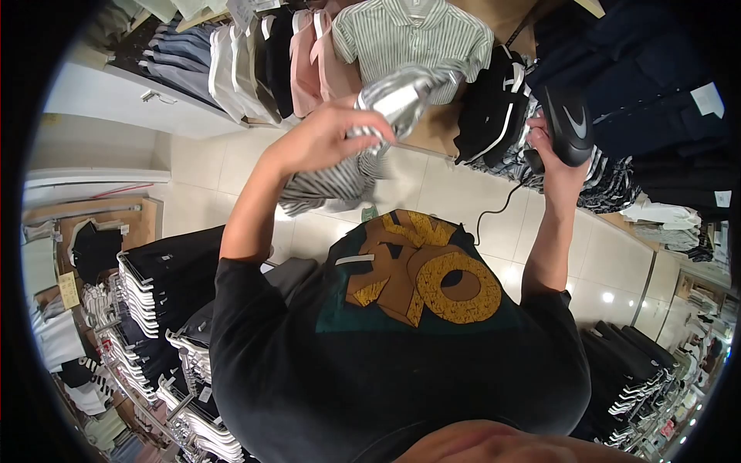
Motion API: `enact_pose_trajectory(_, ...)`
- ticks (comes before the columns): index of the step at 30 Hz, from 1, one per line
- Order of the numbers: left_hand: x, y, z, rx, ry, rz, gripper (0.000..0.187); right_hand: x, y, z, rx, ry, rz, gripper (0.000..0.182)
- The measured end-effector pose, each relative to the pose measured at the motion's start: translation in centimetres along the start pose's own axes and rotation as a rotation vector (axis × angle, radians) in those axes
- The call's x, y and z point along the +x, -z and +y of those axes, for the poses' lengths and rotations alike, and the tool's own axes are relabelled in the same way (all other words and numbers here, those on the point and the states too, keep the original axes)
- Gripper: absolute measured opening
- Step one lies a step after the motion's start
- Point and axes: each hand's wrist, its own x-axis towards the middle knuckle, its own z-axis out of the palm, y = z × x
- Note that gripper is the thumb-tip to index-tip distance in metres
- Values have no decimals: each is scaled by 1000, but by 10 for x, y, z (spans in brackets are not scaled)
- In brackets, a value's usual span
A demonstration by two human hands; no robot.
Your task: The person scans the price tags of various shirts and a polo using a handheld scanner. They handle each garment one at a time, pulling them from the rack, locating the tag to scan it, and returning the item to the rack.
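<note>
A black handheld device (570, 127) with a light swoosh mark and a dark cord is gripped in my right hand (557, 158), at the upper right. My left hand (337, 135), upper centre-left, has its fingers closed on a grey-and-white striped garment (332, 184), which hangs below the hand and is partly blurred. Near those fingers is a shiny white and silvery piece (397, 100), too smeared to make out. Beyond it hangs a striped short-sleeved shirt (413, 38) with a collar.
Pink, white and black garments (309, 65) hang at the upper left. Dark clothes (641, 85) hang at the upper right. Racks of black garments (174, 266) on white hangers stand at the lower left, with more at the lower right (629, 359). The floor (409, 181) is pale tile.
</note>
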Motion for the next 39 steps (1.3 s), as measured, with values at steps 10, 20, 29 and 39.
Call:
enact_pose_trajectory(10, 7, -23, 31, -164, -142, -89, 13, 12, 35, 36, -237, 176, -490, 50)
enact_pose_trajectory(20, 95, -29, -68, 264, -4, 361, 23, 102, -9, 94, -385, 153, -218, 30)
enact_pose_trajectory(29, 193, 24, -206, 320, -87, 724, 59, 192, -96, 166, -542, 101, 19, 33)
enact_pose_trajectory(39, 221, 14, -274, 400, -91, 546, 65, 190, -123, 226, -465, 138, 95, 25)
